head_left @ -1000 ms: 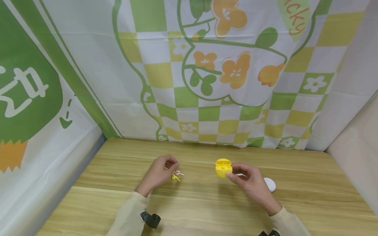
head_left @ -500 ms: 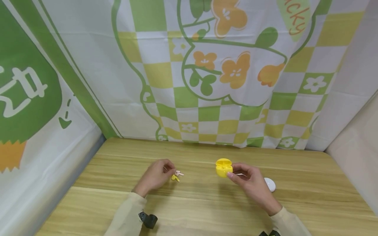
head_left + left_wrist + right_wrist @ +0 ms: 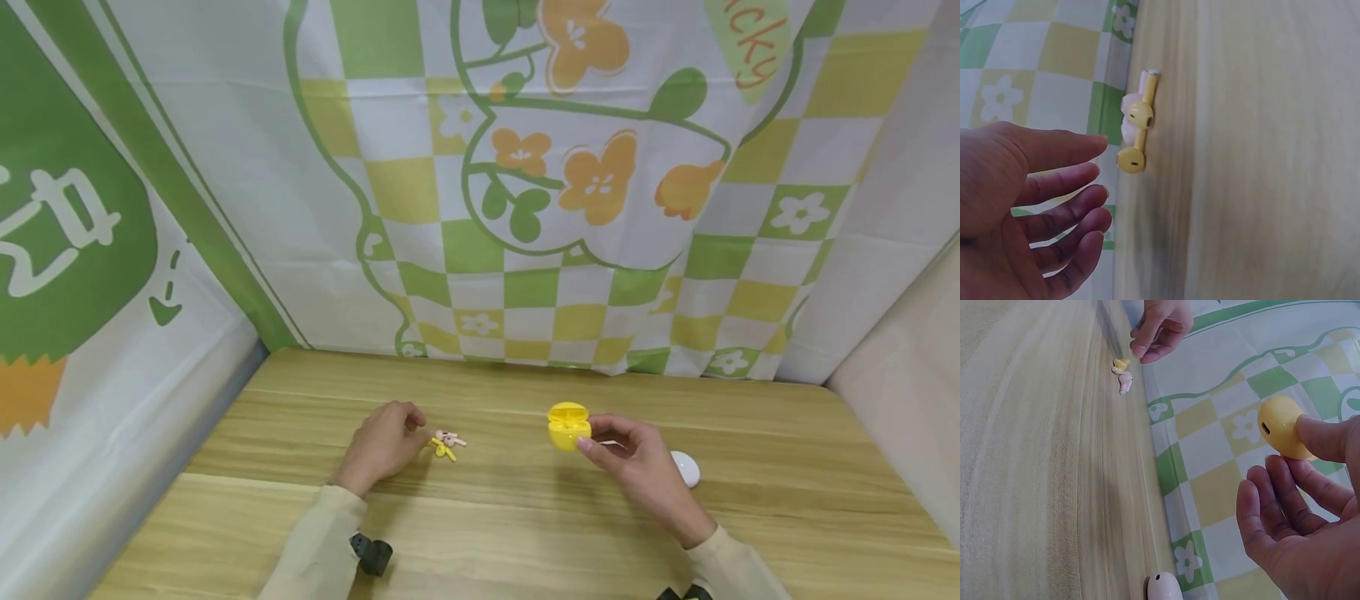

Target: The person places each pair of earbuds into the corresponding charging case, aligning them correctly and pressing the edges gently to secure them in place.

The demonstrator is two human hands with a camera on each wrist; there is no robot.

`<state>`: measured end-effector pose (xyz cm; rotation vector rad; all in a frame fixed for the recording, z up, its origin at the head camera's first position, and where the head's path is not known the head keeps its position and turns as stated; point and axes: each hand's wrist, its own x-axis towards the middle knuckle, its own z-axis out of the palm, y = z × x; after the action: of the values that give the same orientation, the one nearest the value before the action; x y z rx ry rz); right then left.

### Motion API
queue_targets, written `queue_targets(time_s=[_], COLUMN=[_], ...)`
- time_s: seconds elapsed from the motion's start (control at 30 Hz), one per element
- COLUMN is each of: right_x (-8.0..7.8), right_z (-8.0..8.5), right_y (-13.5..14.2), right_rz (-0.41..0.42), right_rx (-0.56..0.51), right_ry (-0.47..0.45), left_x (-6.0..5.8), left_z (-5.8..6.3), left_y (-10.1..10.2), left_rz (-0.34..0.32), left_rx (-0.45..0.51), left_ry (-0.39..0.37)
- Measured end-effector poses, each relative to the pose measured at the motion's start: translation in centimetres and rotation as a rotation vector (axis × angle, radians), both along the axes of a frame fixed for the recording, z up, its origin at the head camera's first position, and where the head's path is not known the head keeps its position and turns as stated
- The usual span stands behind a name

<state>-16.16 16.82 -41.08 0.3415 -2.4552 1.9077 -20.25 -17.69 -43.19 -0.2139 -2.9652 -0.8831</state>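
My right hand (image 3: 637, 467) pinches a yellow earbud case (image 3: 568, 428) between thumb and fingers, above the table, its lid raised toward the back. A charging port shows on the case's base in the right wrist view. To the left, two yellow earbuds (image 3: 1130, 160) lie on the wood beside two pale pink earbuds (image 3: 450, 438), close together and partly overlapping. Just left of this cluster is my left hand (image 3: 384, 443), its fingers loosely bent. In the left wrist view nothing sits between that thumb and the fingers, and a small gap separates them from the nearest yellow earbud.
A white-looking rounded case (image 3: 686, 469), pale pink in the right wrist view, lies on the wooden table (image 3: 510, 525) behind my right hand. A checked, flowered cloth (image 3: 525, 292) hangs along the table's back edge. Black wrist cameras (image 3: 371, 554) sit on both sleeves.
My left hand has drawn back to the left from the earbuds, so more of the yellow ones shows. My right hand and the yellow case have barely moved.
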Motion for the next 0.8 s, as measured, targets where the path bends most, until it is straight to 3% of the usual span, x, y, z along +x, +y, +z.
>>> queue_targets(time_s=[0.2, 0.8], right_x=[0.10, 0.27], right_z=[0.06, 0.13], right_y=[-0.03, -0.19], right_rz=[0.006, 0.020], right_rx=[0.000, -0.010], right_ry=[0.007, 0.026], left_x=[-0.19, -0.27], left_z=[-0.47, -0.33], left_y=[-0.12, 0.39], left_rz=[0.011, 0.052], left_rx=[-0.077, -0.169], left_ry=[-0.005, -0.061])
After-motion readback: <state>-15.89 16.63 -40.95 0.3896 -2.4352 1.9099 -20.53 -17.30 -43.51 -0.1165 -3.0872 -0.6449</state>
